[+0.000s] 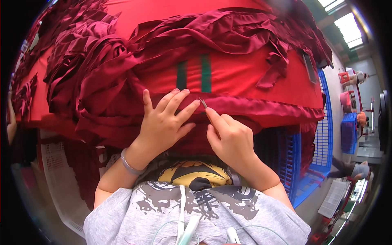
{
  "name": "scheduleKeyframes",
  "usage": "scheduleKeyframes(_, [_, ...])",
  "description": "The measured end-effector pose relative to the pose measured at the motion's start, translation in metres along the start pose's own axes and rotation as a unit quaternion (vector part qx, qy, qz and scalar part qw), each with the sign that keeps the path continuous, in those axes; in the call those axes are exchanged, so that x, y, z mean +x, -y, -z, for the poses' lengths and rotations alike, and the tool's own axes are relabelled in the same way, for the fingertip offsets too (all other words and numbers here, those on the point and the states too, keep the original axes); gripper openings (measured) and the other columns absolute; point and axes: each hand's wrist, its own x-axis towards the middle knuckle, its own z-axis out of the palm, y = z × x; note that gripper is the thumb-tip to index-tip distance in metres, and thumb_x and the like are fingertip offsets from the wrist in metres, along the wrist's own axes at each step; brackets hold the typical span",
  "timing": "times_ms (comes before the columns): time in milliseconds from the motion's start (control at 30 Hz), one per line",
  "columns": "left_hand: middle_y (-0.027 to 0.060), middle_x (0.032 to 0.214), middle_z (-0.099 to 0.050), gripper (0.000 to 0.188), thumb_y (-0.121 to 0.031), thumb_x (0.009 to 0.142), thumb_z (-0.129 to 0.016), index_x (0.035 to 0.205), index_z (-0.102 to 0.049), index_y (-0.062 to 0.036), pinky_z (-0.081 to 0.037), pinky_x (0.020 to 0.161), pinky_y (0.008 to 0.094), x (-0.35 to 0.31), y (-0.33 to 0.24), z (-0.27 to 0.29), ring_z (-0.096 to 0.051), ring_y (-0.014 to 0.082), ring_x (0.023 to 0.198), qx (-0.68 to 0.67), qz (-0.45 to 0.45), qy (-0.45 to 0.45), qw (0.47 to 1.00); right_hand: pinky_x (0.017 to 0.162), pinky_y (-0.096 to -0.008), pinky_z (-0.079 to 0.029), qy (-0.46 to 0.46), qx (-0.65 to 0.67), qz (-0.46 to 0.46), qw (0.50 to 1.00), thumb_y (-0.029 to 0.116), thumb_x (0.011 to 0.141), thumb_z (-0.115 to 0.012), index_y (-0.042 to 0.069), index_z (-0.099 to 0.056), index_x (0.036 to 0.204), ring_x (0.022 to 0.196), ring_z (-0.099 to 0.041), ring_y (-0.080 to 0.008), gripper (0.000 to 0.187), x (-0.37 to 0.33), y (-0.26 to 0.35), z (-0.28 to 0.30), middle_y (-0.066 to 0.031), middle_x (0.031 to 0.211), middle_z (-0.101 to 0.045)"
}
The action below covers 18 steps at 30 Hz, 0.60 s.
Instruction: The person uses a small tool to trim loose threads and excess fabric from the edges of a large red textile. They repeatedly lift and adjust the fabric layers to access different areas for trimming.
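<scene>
A long dark-red fabric strip [245, 105] lies along the near edge of the red-covered table [241, 69]. My left hand [163, 118] rests on this cloth with its fingers spread, holding nothing. In my right hand [232, 136] is a small pair of thread snips [203, 103], mostly covered by the fingers. Its thin metal points reach the strip, close beside my left index fingertip. Two dark green bands [206, 73] show on the table cover just beyond my hands.
A heap of dark-red fabric [102, 69] covers the table's left, and more crumpled strips [212, 30] lie across the back. Blue plastic crates [322, 134] stand at the right, a white basket [61, 175] at the lower left. Another person's arm [11, 118] shows at the far left.
</scene>
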Motion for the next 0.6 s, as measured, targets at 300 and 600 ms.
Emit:
scheduleKeyframes(300, [-0.0011,0.138,-0.051,0.054,-0.047,0.078,-0.071,0.128,-0.06,-0.0286,0.0,0.112,0.0701,-0.003,0.002,-0.007,-0.048,0.0171,0.129,-0.019,0.004,-0.017,1.0,0.049,-0.0393,-0.05,-0.168,-0.007,-0.064,0.984,0.01,0.089,-0.062,-0.001,-0.062,0.122,0.055,-0.061,-0.0287,0.035,0.023,-0.009,-0.015,-0.012,0.073,-0.058])
scheduleKeyframes(600, [0.0017,0.138,-0.057,0.05,-0.042,0.084,-0.065,0.124,-0.062,-0.0119,0.004,0.11,0.0717,-0.004,0.008,-0.004,-0.051,0.0171,0.128,-0.066,0.007,-0.029,0.997,0.048,-0.0347,-0.05,-0.011,0.031,0.006,0.999,0.009,0.084,-0.064,0.0,-0.065,0.12,0.054,-0.061,-0.0245,0.037,0.009,0.012,-0.014,-0.0088,0.073,-0.056])
